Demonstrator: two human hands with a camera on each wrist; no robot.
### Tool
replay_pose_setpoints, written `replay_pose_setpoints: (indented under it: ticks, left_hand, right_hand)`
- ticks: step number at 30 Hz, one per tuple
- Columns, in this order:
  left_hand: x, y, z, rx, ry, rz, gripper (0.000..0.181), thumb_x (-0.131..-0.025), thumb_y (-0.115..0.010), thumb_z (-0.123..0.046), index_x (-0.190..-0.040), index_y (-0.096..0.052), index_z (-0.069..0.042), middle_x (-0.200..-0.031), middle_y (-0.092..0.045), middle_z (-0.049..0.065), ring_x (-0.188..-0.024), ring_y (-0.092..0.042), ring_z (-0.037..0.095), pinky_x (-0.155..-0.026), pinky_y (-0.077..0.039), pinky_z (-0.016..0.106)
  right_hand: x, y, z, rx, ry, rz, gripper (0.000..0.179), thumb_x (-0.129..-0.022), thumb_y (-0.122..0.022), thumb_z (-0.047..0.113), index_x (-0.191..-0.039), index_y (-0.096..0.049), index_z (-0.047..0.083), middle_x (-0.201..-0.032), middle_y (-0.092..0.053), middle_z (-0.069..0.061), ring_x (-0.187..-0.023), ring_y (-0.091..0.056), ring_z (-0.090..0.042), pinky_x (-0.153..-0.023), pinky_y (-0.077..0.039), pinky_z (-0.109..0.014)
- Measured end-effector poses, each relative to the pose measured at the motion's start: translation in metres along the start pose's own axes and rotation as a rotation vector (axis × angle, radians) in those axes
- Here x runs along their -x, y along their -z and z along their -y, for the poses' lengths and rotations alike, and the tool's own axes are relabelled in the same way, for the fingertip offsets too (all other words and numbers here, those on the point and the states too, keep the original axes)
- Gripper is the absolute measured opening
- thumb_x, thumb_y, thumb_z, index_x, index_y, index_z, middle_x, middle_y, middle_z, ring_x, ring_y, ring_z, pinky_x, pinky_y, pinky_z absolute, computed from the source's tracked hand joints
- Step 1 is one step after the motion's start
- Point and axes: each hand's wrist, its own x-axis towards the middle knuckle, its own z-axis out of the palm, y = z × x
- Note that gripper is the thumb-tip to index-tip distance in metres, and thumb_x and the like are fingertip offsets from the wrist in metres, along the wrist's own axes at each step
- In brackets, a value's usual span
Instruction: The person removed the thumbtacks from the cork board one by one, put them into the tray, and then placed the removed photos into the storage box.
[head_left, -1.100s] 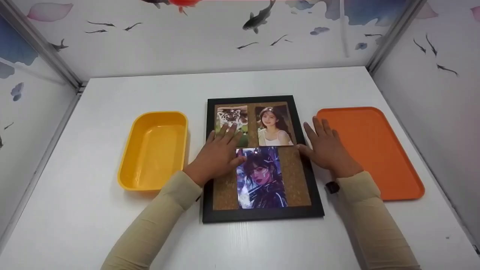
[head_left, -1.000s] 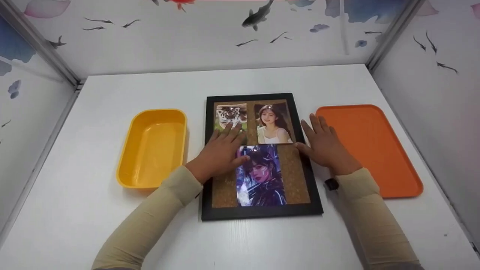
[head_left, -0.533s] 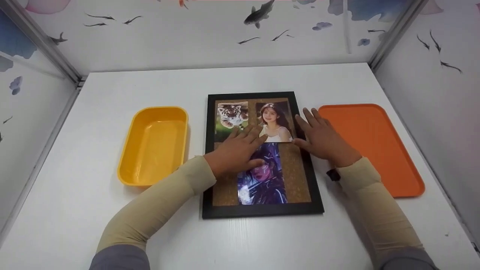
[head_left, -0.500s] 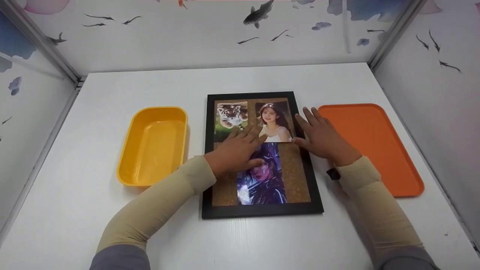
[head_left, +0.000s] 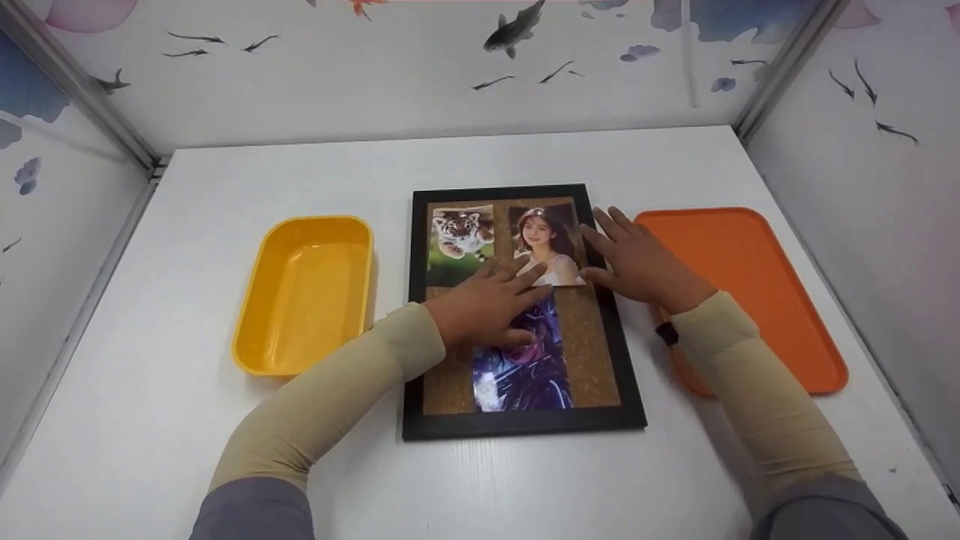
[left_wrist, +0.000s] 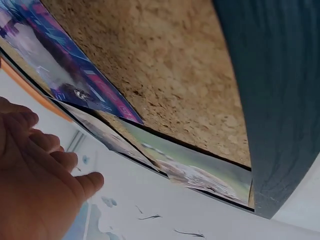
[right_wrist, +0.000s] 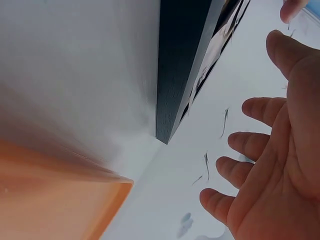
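Note:
A black-framed cork board [head_left: 592, 360] lies on the white table with three photos on it. The tiger photo [head_left: 463, 240] is at its upper left and the portrait of a long-haired person [head_left: 546, 244] at its upper right. Below them is a purple-blue illustrated picture [head_left: 521, 379], its upper part covered by my left hand [head_left: 491, 307]. That hand is spread over the board with fingers extended; in the left wrist view the palm hangs apart from the photos. My right hand [head_left: 641, 262] hovers over the frame's right edge, fingers extended, holding nothing. A clear pin head [left_wrist: 80, 94] shows on the illustrated picture.
A yellow bin [head_left: 307, 300] stands left of the board, nothing in it. To the right lies an orange tray [head_left: 757, 300], partly under the right forearm. White walls with painted fish [head_left: 515, 30] enclose the table at the back and sides.
My left hand has moved right and slightly down, off the tiger photo and over the illustrated picture. My right hand has shifted up and a little left. The board and photos stay in place.

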Motion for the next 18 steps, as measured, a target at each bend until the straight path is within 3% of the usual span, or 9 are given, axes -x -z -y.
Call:
replay_pose_setpoints:
  ticks: [4,11,18]
  left_hand:
    - [-0.006,0.0,0.003,0.016,-0.031,0.033,0.081,-0.097,-0.039,-0.068,-0.161,-0.016,-0.023,-0.167,-0.003,0.005,-0.151,0.0,0.031,-0.118,-0.011,0.056]
    - [-0.014,-0.004,0.01,0.06,-0.025,0.081,0.089,-0.092,-0.039,-0.075,-0.161,-0.012,-0.026,-0.167,0.002,0.001,-0.151,0.004,0.028,-0.119,-0.007,0.053]
    - [-0.021,-0.01,0.01,0.076,-0.026,0.085,0.093,-0.089,-0.037,-0.079,-0.161,-0.009,-0.028,-0.167,0.004,-0.001,-0.151,0.009,0.027,-0.119,-0.005,0.055]
  right_hand:
    - [-0.004,0.004,-0.003,-0.016,0.031,-0.001,0.072,-0.101,-0.054,0.044,-0.156,-0.029,0.006,-0.163,-0.015,-0.022,-0.149,-0.01,-0.042,-0.116,-0.019,-0.059]
    - [-0.016,0.012,-0.008,-0.024,0.048,0.003,0.071,-0.102,-0.053,0.044,-0.156,-0.029,0.006,-0.163,-0.015,-0.021,-0.149,-0.009,-0.041,-0.116,-0.018,-0.058]
    - [-0.026,0.017,-0.015,-0.065,0.041,-0.009,0.071,-0.102,-0.053,0.045,-0.157,-0.029,0.008,-0.164,-0.014,-0.018,-0.15,-0.008,-0.038,-0.117,-0.016,-0.056]
